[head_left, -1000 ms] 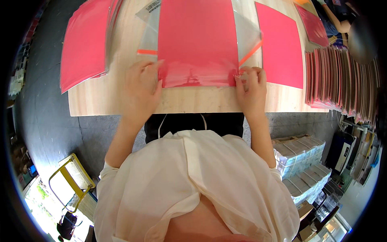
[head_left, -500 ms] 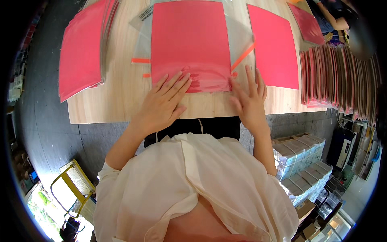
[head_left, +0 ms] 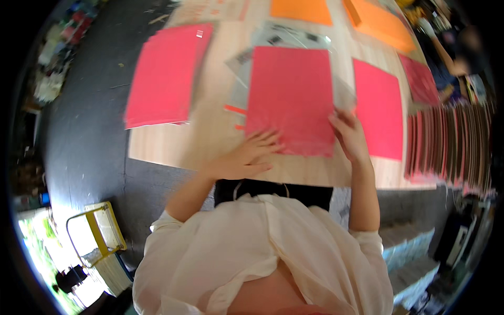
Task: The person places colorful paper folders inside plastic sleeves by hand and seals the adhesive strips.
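In the middle of the table lies a red sheet with glossy, wrinkled clear plastic over its lower end. My left hand rests on its lower left corner, fingers spread and flat. At its right edge, my right hand has its thumb and fingers drawn together; motion blur hides what is between them. Clear plastic sleeves stick out from beneath the red sheet. Orange strips show on the left, beside the sheet.
A stack of red sheets lies at left. Another red sheet is at right, before a row of upright packs. Orange sheets lie at the far side. A person's arm shows far right. A yellow-framed cart stands on the floor.
The view has shifted, bringing the orange sheets into sight. My right hand has gone from spread fingers near the lower right corner to drawn-together fingers higher on the right edge. My left hand stays at the lower end.
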Motion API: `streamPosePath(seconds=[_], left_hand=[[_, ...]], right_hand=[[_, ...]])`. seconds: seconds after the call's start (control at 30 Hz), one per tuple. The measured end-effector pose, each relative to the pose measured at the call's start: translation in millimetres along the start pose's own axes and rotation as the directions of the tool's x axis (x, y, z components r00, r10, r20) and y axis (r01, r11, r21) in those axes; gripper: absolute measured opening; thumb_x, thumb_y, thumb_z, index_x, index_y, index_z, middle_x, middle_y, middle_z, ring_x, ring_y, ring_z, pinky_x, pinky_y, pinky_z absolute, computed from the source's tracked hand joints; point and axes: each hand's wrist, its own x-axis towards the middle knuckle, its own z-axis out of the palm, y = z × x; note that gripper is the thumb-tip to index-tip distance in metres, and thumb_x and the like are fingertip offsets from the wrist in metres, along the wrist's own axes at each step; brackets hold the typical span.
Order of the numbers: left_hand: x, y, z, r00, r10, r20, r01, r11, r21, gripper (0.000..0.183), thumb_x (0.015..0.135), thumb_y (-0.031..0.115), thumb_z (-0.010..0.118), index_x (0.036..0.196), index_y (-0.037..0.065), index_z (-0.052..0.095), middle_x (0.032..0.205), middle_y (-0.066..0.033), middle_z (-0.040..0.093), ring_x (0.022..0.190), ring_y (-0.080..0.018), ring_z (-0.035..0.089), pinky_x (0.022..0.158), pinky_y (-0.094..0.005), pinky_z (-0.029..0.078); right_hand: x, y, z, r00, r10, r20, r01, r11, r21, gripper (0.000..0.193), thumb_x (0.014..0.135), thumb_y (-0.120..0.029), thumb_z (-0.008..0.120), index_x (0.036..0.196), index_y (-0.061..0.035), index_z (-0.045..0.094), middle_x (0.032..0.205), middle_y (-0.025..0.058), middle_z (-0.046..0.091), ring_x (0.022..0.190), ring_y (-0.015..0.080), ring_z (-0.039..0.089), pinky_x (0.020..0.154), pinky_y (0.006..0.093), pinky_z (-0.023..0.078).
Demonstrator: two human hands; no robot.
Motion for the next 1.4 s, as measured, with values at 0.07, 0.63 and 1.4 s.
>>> streamPosePath(seconds=[0.07, 0.63, 1.4], left_hand=[[-1, -5, -3, 0.983, -0.072, -0.169, 0.024, 0.962, -0.272, 0.059, 0.092, 0.015, 0.063, 0.145, 0.001, 0.039, 0.153, -0.0150, 0.038, 0.141, -0.0297, 0.034, 0.115, -0.0422, 0.028], [-140, -30, -192, 0.398, -0.564, -0.723, 0.027, 0.795, -0.605, 0.046, 0.093, 0.005, 0.062, 0.137, 0.001, 0.050, 0.128, -0.0126, 0.062, 0.113, -0.0180, 0.061, 0.099, -0.0314, 0.049], [-49, -9, -106, 0.535, 0.050, -0.843, 0.619, 0.656, 0.432, 0.033, 0.091, 0.010, 0.066, 0.124, 0.007, 0.064, 0.128, -0.0123, 0.059, 0.119, -0.0311, 0.054, 0.100, -0.0409, 0.045]], right_hand=[[-7, -11, 8, 0.990, -0.088, 0.106, 0.107, 0.976, -0.188, 0.039, 0.095, -0.004, 0.059, 0.132, 0.0042, 0.049, 0.107, 0.0081, 0.067, 0.095, 0.0100, 0.060, 0.080, 0.0231, 0.047], [3, -72, 54, 0.799, -0.587, 0.132, 0.588, 0.715, -0.379, 0.034, 0.094, -0.003, 0.060, 0.127, -0.0007, 0.058, 0.108, 0.0161, 0.070, 0.085, 0.0192, 0.070, 0.074, 0.0304, 0.055], [-4, -10, -71, 0.824, -0.563, -0.057, 0.081, 0.216, -0.973, 0.058, 0.084, -0.019, 0.073, 0.130, 0.0079, 0.051, 0.130, 0.0321, 0.053, 0.123, 0.0449, 0.050, 0.103, 0.0479, 0.043]])
